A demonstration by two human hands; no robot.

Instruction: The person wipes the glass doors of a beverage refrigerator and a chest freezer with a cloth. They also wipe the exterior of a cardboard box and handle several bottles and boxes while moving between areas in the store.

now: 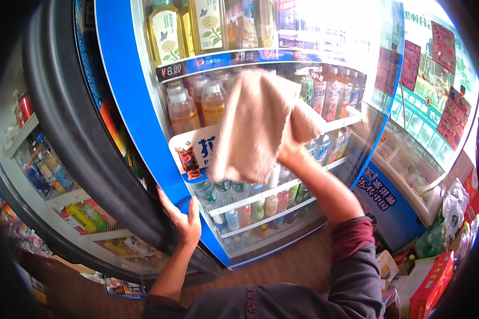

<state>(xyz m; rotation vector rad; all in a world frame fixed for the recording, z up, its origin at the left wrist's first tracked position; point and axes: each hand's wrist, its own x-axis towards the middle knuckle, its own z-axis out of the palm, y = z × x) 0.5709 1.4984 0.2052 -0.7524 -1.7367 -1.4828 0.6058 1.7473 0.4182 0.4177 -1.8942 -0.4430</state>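
Note:
My right hand (291, 149) grips a beige cloth (251, 131) in front of the glass door (303, 187) of a drinks fridge. The cloth hangs in a loose, slightly blurred sheet and hides most of my right fingers; whether it touches the glass I cannot tell. My left hand (185, 219) lies against the fridge's blue frame (143, 119), thumb apart from the fingers. Behind the glass stand several rows of plastic drink bottles (213, 99). A Pepsi sticker (188, 159) on the door is partly covered by the cloth.
To the left, close by, stands a second fridge with a thick black frame (103, 187). An ice-cream chest freezer (391, 199) is at the right. Red cartons (431, 285) and a white plastic bag (455, 203) crowd the lower right. Brown floor (279, 271) shows below the fridge.

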